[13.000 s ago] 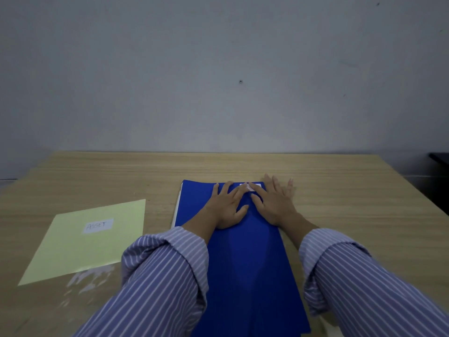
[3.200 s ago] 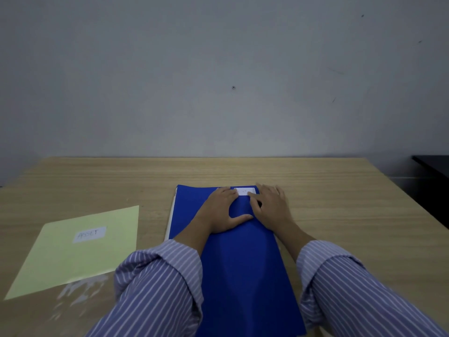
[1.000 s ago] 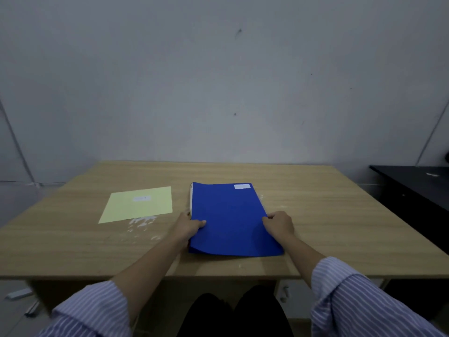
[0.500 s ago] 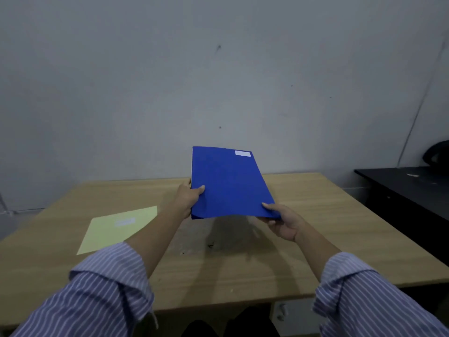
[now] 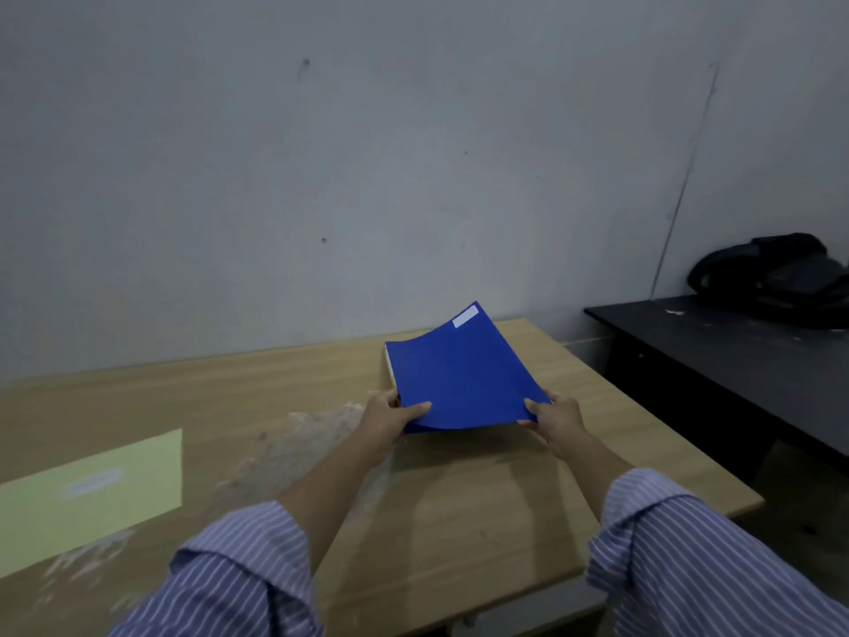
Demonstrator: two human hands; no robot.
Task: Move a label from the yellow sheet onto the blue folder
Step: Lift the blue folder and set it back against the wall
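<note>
Now both hands, left (image 5: 390,413) and right (image 5: 551,418), grip the blue folder (image 5: 459,374) bearing a white label (image 5: 465,316).

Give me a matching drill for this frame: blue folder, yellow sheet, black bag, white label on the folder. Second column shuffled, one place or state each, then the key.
Things
1. blue card folder
2. pale yellow paper sheet
3. black fabric bag
4. small white rectangular label

Places or states
A. stuck near the folder's far corner
B. lying flat on the wooden table, at the left
C. held at its near corners by the left hand and right hand
D. on the dark side table, at the right

Pairs: 1-C, 2-B, 3-D, 4-A
</note>
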